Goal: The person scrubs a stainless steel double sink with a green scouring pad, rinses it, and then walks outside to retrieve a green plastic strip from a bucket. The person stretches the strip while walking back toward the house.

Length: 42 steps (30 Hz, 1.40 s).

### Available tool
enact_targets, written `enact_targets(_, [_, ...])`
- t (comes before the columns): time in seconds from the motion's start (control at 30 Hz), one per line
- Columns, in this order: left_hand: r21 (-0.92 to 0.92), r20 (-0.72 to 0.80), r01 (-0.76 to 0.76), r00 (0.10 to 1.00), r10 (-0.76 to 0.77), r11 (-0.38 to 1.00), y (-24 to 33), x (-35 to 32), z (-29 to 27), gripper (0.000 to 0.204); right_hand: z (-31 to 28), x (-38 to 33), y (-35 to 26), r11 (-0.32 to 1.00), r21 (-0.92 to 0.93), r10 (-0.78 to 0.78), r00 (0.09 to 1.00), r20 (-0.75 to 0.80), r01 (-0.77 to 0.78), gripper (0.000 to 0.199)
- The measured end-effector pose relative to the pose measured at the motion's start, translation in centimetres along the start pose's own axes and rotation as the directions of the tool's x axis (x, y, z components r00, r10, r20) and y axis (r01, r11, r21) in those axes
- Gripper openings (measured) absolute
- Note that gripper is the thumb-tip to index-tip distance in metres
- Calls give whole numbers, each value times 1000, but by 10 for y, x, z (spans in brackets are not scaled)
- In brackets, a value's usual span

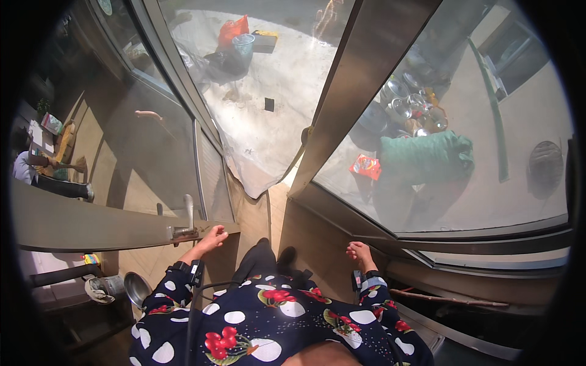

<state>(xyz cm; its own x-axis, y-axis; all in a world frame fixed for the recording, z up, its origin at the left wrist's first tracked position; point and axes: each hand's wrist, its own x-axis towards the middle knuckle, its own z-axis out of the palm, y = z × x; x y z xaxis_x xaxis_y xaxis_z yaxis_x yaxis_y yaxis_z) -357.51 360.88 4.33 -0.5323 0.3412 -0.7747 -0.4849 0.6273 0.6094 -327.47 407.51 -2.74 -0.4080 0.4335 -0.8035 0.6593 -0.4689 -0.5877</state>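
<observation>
Left hand (210, 239): fingers bent, tips on the right end of the door rail (91, 222). Hard to tell at this size whether gripping the edge or only resting on it. Just left of those fingertips and slightly farther off, a metal latch (187, 221) fixed to the same rail. Lever upright, long axis running near to far, base plate lying along the rail. Close to the fingers but apart from them.

Right hand (360, 251): fingers half curled, holding nothing, raised before the lower frame (342, 210) of the right glass door. Near that frame, contact not clear. Well apart from the latch, with the body and the doorway gap between, so the left hand is much the nearer of the two.

Farther out, between the two door leaves, a pale sheet (268, 122) spread on the ground. At its far end a red bag (234, 29) and a clear bucket (244, 44). Behind the right glass, a green sack (427, 157) with a red packet (365, 166) just left of it and steel vessels (406, 104) beyond. Near left, below the rail, a steel bowl (135, 287).
</observation>
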Motion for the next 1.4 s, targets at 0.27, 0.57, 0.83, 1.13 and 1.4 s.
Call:
enact_targets(0.27, [40, 417, -233, 887, 196, 972, 94, 87, 71, 53, 14, 8, -28, 994, 96, 52, 998, -33, -48, 19])
enact_targets(0.57, [151, 376, -581, 782, 497, 800, 250, 183, 53, 43, 43, 3, -6, 985, 81, 155, 987, -37, -152, 19])
enact_targets(0.83, [482, 355, -816, 514, 781, 318, 347, 230, 61, 49, 88, 46, -15, 983, -36, 181, 979, 91, -179, 20])
enact_targets(1.13, [639, 281, -744, 461, 842, 194, 448, 275, 22, 77, 191, 87, -97, 990, -130, 82, 973, 215, -54, 25])
enact_targets(1.4, [661, 282, -737, 416, 865, 139, 522, 307, -59, 89, 318, 141, -178, 913, -357, -91, 953, 291, 196, 29])
